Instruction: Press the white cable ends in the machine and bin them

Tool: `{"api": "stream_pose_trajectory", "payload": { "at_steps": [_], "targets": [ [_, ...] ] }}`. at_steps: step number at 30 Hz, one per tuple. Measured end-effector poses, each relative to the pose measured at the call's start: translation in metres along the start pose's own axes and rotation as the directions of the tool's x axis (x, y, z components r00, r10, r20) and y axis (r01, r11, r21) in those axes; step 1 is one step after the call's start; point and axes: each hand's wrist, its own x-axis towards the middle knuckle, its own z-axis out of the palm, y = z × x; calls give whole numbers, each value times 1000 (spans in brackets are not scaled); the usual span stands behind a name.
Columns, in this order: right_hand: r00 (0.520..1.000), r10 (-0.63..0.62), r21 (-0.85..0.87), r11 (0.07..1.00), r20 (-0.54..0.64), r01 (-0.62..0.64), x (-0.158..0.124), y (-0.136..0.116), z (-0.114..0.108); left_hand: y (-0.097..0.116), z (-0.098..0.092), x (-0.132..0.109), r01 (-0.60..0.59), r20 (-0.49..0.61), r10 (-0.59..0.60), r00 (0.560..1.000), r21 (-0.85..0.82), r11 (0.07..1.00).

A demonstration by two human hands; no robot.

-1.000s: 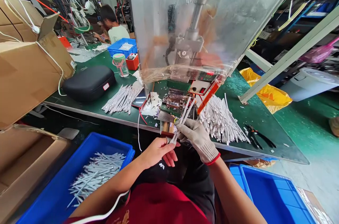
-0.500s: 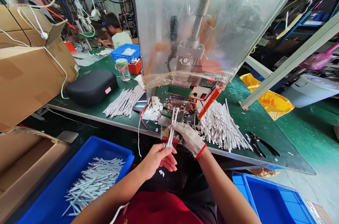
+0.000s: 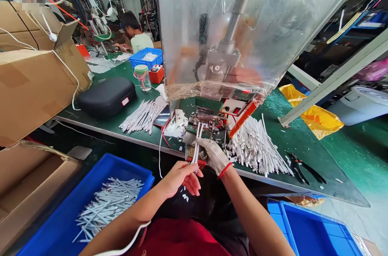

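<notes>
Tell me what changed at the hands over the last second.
The pair of flat white strips swung from slanting rightward to nearly upright, gripped in the white knit-gloved right hand, with the bare left hand just below. Nothing was visibly taken or let go. The loose pile of white strips and the blue plastic tray stayed put.

1. A factory workshop, probably for small cable or electronic parts, centred on a long green workbench (image 3: 273, 110).
2. A press machine behind a plastic guard (image 3: 218, 34) stands on the workbench, among white strips (image 3: 254, 147).
3. Blue bins (image 3: 127, 165) sit just before the workbench, cardboard boxes (image 3: 30, 86) at its left end, and a co-worker (image 3: 138, 34) further along.
</notes>
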Motion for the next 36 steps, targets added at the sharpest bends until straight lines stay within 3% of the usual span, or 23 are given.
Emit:
{"api": "stream_pose_trajectory", "payload": {
  "at_steps": [11,18,23,36],
  "targets": [
    [1000,-16,30,999,-17,17,4,0,2,4,2,0,20,20,-20,1000,-9,1000],
    [987,-56,129,989,-153,76,29,-10,9,8,9,4,52,-13,-52,999,28,998],
    [990,-70,197,976,-125,94,36,-15,13,8,10,5,38,14,-39,999,21,999],
    [990,-32,161,985,-136,54,35,-17,10,3,7,10,-10,5,10,1000,49,999]
  ]
}}
